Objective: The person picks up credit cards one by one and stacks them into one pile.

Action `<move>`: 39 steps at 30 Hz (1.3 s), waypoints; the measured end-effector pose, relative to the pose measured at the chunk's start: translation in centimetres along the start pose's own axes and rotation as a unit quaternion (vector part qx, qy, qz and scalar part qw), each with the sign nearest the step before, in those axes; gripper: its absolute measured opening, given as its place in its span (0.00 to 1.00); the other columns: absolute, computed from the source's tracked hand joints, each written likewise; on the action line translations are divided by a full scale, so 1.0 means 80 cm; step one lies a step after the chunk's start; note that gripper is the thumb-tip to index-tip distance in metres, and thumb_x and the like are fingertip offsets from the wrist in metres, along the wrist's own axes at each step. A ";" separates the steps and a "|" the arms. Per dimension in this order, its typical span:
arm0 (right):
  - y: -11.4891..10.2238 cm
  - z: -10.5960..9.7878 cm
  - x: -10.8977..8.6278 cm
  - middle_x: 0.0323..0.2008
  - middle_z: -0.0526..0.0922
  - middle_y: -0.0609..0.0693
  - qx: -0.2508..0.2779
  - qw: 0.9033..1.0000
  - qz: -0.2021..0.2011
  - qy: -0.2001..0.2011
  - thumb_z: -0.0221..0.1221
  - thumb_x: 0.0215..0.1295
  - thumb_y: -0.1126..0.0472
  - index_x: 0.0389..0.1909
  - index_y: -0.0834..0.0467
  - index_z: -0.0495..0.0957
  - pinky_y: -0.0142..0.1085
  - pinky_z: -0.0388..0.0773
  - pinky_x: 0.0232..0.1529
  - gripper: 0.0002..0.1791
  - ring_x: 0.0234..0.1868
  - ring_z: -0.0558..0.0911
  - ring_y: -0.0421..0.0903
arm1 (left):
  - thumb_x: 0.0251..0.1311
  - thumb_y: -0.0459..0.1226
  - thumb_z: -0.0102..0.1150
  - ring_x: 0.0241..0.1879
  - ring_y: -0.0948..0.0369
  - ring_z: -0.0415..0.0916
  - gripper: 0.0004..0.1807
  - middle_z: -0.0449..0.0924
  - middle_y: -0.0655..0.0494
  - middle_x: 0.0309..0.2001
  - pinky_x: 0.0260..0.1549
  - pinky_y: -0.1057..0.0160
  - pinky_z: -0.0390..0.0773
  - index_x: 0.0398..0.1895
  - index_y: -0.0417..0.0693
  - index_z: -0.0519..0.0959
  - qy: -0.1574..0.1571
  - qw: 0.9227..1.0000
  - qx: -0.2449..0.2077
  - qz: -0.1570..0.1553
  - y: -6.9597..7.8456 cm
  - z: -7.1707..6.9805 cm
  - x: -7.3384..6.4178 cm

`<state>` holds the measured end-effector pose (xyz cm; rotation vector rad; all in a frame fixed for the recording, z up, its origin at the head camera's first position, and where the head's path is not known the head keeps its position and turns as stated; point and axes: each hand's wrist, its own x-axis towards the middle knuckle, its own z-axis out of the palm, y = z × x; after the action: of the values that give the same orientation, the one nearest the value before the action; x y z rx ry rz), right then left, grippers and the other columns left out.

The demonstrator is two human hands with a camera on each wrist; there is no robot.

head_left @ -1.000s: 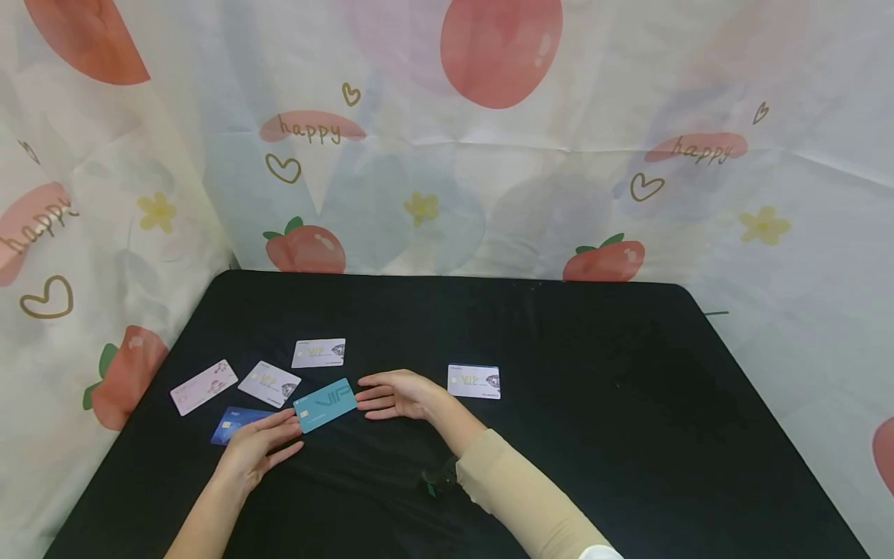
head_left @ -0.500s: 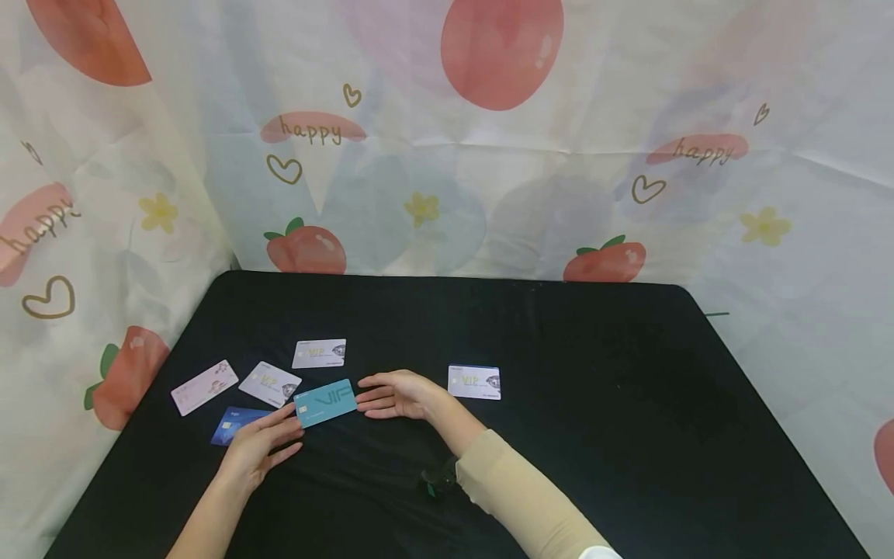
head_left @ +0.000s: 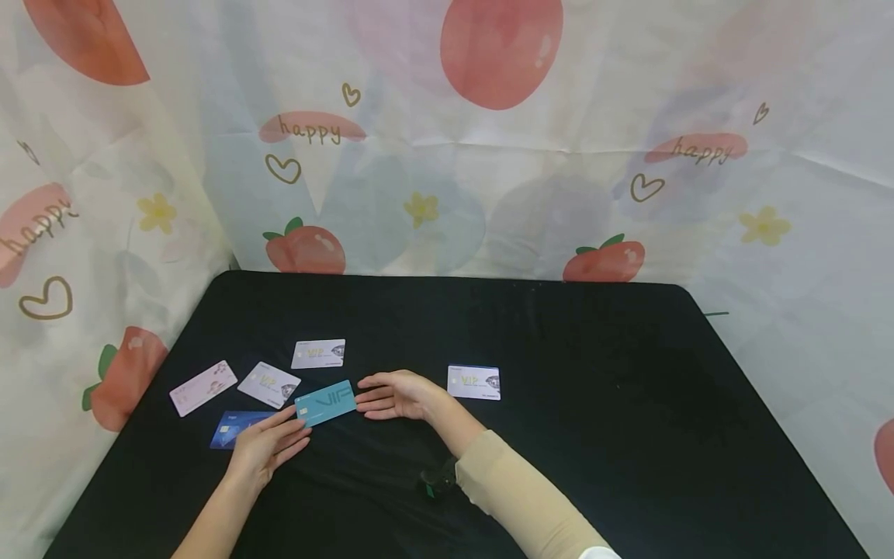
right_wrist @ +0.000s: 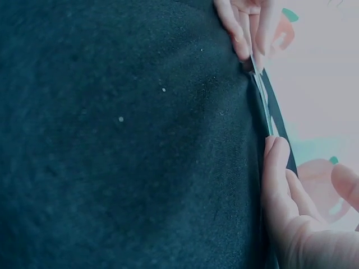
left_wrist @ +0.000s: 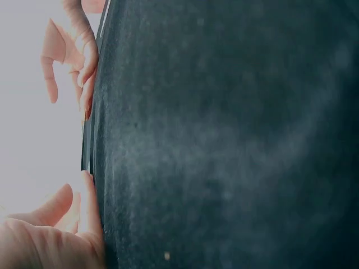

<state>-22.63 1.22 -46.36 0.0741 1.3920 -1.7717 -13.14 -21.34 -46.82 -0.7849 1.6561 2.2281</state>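
Note:
A teal VIP card [head_left: 326,403] lies between my two hands in the head view. My left hand [head_left: 264,449] has its fingers extended, with the fingertips at the card's left end; the hand also covers part of a blue bank card [head_left: 230,428]. From the other side, my right hand [head_left: 396,394] reaches the card's right end with straight fingertips. In the left wrist view the left thumb [left_wrist: 53,207] stands apart from the fingers. The right wrist view shows the teal card [right_wrist: 261,98] edge-on between both hands' fingertips.
Near the left hand lie a pink patterned card [head_left: 203,388], a white VIP card [head_left: 269,384] and another white VIP card [head_left: 318,354]. A white-faced VIP card [head_left: 474,382] lies right of the right hand. The black-covered table [head_left: 628,435] meets a printed curtain [head_left: 531,210] behind.
My left hand has shifted slightly right. The teal card has turned slightly, its left end a little higher, and the blue card has slid slightly nearer. The right hand has stayed in place.

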 end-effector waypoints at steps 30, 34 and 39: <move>0.002 0.005 -0.006 0.33 0.82 0.53 -0.024 0.998 -0.017 0.049 0.57 0.61 0.64 0.52 0.59 0.77 0.42 0.81 0.42 0.17 0.36 0.83 0.48 | 0.59 0.29 0.55 0.31 0.63 0.82 0.31 0.81 0.61 0.28 0.37 0.67 0.80 0.66 0.41 0.60 0.040 0.998 -0.046 0.007 0.008 0.030 -0.006; 0.000 0.004 -0.010 0.34 0.83 0.55 -0.020 0.998 -0.024 0.061 0.58 0.59 0.65 0.51 0.58 0.78 0.41 0.81 0.40 0.17 0.36 0.84 0.48 | 0.58 0.29 0.56 0.30 0.63 0.82 0.31 0.81 0.61 0.28 0.36 0.66 0.80 0.66 0.41 0.61 0.043 0.998 -0.043 0.014 0.010 0.036 -0.006; 0.001 0.001 -0.015 0.38 0.84 0.56 -0.016 0.995 -0.039 0.087 0.60 0.58 0.65 0.50 0.58 0.78 0.40 0.82 0.38 0.17 0.37 0.84 0.50 | 0.57 0.29 0.57 0.30 0.62 0.82 0.31 0.81 0.59 0.30 0.36 0.65 0.81 0.65 0.40 0.61 0.040 0.998 -0.039 0.027 0.012 0.045 -0.005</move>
<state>-21.81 1.83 -45.74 0.1614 1.5652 -1.8433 -14.26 -18.22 -45.13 -0.8697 1.6542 2.3399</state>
